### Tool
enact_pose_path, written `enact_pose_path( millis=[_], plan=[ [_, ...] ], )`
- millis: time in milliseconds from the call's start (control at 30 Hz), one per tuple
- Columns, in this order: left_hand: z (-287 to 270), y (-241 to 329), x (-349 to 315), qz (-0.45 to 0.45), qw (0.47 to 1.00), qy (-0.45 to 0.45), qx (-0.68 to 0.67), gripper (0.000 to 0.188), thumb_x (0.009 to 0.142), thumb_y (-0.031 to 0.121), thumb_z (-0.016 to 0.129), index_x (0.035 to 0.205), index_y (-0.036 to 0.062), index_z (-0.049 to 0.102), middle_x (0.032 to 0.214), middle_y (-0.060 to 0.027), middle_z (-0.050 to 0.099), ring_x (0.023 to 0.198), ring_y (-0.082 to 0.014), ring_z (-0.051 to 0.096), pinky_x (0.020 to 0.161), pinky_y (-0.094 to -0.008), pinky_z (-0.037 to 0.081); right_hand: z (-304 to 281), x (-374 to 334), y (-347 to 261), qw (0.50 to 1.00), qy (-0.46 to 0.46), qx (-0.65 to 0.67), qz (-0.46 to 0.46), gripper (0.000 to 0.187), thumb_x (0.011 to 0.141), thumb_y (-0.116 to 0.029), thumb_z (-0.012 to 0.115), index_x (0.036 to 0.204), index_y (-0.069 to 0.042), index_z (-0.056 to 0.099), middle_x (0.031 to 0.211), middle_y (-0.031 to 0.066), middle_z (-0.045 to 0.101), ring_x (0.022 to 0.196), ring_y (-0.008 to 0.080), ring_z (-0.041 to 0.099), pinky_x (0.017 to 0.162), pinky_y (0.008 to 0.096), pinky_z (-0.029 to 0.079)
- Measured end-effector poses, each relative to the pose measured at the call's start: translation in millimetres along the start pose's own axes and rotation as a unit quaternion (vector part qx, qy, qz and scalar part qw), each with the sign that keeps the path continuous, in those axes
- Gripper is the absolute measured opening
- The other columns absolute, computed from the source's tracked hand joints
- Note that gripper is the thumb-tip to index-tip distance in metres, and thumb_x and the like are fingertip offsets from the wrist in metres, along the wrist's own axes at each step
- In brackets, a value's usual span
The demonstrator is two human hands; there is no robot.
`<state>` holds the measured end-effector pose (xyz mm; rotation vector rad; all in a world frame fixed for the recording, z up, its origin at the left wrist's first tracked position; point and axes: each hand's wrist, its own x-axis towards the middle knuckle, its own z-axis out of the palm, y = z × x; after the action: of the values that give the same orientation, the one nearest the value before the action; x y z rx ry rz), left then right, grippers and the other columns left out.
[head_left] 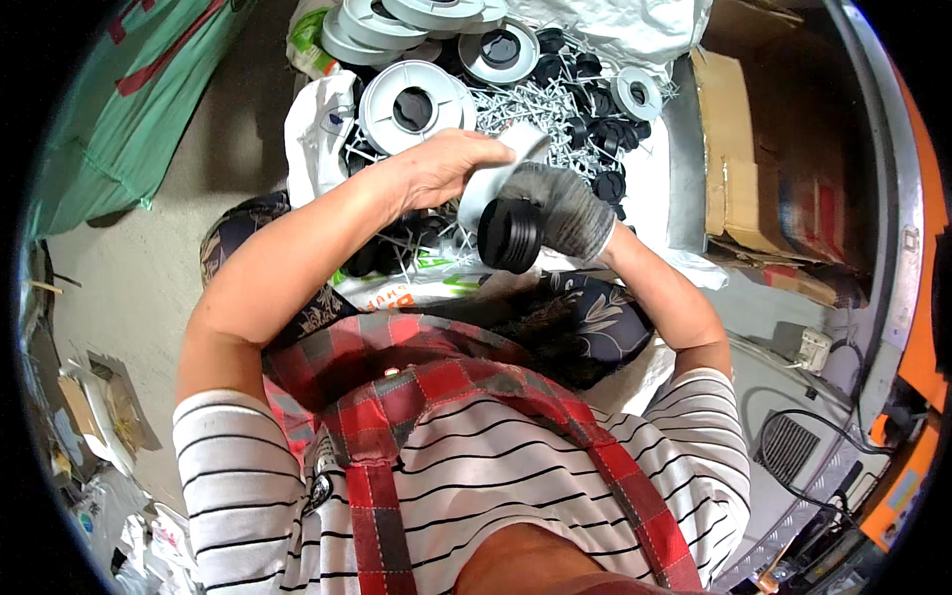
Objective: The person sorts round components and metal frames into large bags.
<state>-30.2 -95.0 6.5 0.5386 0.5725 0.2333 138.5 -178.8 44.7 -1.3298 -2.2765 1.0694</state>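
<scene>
Over the work surface, a light grey plastic disc (480, 198) is held tilted, nearly edge-on. My left hand (436, 167), bare, grips its upper left side with the thumb across it. My right hand (572, 211), in a dark grey knit glove, is closed against the disc's other side; its fingertips are partly hidden. Just below the disc and beside the glove is a black ribbed round plastic piece (511, 236); whether it is fixed to the disc, I cannot tell. A flanged grey disc with a black centre (413, 109) lies just beyond my left hand.
Loose silver screws (511, 107) and black round caps (607, 134) cover the white sheeting. Several grey discs (372, 22) are stacked at the far side. An open cardboard box (729, 149) stands to the right, a green cloth (139, 109) hangs at the left.
</scene>
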Motion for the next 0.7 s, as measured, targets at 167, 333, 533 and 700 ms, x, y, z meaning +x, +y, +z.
enact_pose_path(
  millis=[167,333,533,700],
  plan=[
    [7.3,11.4,-6.5,0.104,0.988,0.092,0.063,0.031,0.078,0.008,0.067,0.102,-0.0077,0.057,0.093,-0.0132,0.063,0.078,-0.0174,0.062,0.074,-0.0321,0.054,-28.8,-5.9,-11.0,0.987,0.119,-0.050,0.097,0.021,0.075,-0.015,0.063,0.093,-0.004,0.067,0.088,0.0141,0.066,0.081,0.0277,0.064,0.074,0.0345,0.050],
    [4.8,18.8,-9.3,0.103,0.994,0.000,-0.032,0.031,0.087,0.018,0.062,0.109,-0.0022,0.056,0.098,-0.0090,0.063,0.084,-0.0182,0.063,0.078,-0.0349,0.055,-51.5,-4.9,-5.4,0.922,0.254,-0.077,0.280,0.028,0.075,-0.021,0.060,0.096,-0.003,0.065,0.088,0.0182,0.065,0.081,0.0320,0.064,0.075,0.0384,0.049],
    [16.1,21.4,-25.8,0.130,0.990,-0.041,-0.036,0.044,0.087,0.031,0.064,0.118,0.0008,0.053,0.109,-0.0098,0.062,0.097,-0.0192,0.062,0.088,-0.0376,0.052,-42.7,17.3,-38.9,0.956,0.189,-0.109,0.197,0.049,0.075,-0.038,0.065,0.108,-0.002,0.057,0.096,0.0210,0.062,0.090,0.0364,0.060,0.082,0.0403,0.047],
    [20.3,32.3,-44.9,0.146,0.986,-0.041,0.067,0.050,0.086,0.037,0.063,0.114,-0.0027,0.055,0.105,-0.0121,0.063,0.091,-0.0194,0.064,0.082,-0.0362,0.054,-45.3,21.3,-59.1,0.944,0.106,-0.234,0.208,0.076,0.065,-0.042,0.075,0.123,-0.003,0.046,0.108,0.0231,0.056,0.104,0.0358,0.055,0.089,0.0411,0.044]
  ],
)
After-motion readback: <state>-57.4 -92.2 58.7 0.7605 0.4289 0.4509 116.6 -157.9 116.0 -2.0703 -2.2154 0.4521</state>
